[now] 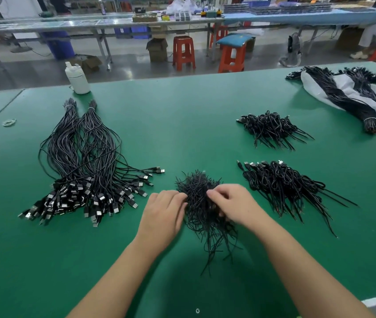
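At lower centre of my frame, both hands work a tangled bundle of black cables lying on the green table. The left hand clasps its left side with curled fingers, and the right hand pinches strands near its top. A sheaf of USB-tipped leads sprawls at left, the upper cable pile and lower cable pile sit at right, and a white bottle stands upper left.
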Demonstrator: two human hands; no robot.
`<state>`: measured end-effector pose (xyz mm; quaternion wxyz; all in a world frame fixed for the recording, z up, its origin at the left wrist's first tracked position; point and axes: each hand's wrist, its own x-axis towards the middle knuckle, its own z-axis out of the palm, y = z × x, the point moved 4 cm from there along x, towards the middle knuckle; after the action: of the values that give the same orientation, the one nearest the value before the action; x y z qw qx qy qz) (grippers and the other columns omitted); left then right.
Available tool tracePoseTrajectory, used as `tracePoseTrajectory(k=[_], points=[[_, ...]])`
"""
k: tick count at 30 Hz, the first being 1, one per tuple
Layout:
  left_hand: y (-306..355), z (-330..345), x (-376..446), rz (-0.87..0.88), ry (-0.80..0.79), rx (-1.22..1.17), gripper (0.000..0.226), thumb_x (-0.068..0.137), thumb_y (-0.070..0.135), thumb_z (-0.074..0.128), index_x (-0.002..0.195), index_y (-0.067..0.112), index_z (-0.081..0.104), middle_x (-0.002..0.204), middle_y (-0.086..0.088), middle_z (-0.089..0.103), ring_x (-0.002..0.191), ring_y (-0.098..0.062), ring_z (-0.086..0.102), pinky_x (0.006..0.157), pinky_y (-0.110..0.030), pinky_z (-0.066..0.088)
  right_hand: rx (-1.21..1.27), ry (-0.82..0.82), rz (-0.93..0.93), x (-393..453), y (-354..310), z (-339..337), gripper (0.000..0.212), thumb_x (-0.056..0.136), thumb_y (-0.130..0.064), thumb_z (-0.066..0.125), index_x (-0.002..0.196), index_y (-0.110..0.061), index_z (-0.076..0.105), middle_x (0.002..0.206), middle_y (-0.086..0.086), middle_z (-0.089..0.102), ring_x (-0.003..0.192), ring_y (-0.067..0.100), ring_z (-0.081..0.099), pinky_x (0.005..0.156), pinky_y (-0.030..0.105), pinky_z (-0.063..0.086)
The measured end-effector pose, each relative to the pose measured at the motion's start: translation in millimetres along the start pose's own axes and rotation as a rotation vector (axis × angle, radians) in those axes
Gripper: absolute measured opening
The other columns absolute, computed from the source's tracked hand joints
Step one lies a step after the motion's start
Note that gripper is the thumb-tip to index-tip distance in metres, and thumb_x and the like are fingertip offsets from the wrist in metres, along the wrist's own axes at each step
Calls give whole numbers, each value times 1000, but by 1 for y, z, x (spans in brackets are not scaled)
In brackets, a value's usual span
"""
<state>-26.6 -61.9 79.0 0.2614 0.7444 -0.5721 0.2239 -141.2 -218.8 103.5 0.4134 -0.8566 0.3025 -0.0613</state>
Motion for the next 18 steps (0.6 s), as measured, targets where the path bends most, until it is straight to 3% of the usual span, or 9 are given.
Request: tracePoseTrajectory(k=[3,6,11,14,18], points=[[-38,20,-15,-231,-111,12,18,90,12,66,107,6,67,103,-7,65,94,-23,60,84,-37,49,-340,84,111,29,20,-36,36,101,-43,51,81,-18,68,60,-4,59,43,8,44,40,17,34],[-65,33,-29,-353,-194,75,18,86,10,67,104,7,68,103,-6,63,94,-24,60,83,-37,48,-597,196,243,57,43,-73,41,99,-43,54,76,-12,66,58,0,56,48,16,50,47,22,38],[-75,39,-37,-401,-172,86,18,87,12,61,103,7,68,105,-5,62,98,-22,57,84,-38,47,-762,253,328,87,66,-102,45,96,-35,63,63,-13,42,62,4,48,59,24,50,52,27,36],[-78,40,-38,-457,-156,79,19,84,6,65,102,4,69,105,-8,63,101,-25,59,86,-41,48,-895,233,323,95,73,-100,37,94,-21,66,64,-12,45,61,3,46,65,28,53,57,29,40],[-77,41,-40,-460,-164,79,19,81,3,66,100,3,70,103,-10,64,100,-27,59,85,-40,48,-1016,191,308,101,78,-95,30,90,-10,66,66,-11,48,59,1,46,51,21,44,50,25,34]])
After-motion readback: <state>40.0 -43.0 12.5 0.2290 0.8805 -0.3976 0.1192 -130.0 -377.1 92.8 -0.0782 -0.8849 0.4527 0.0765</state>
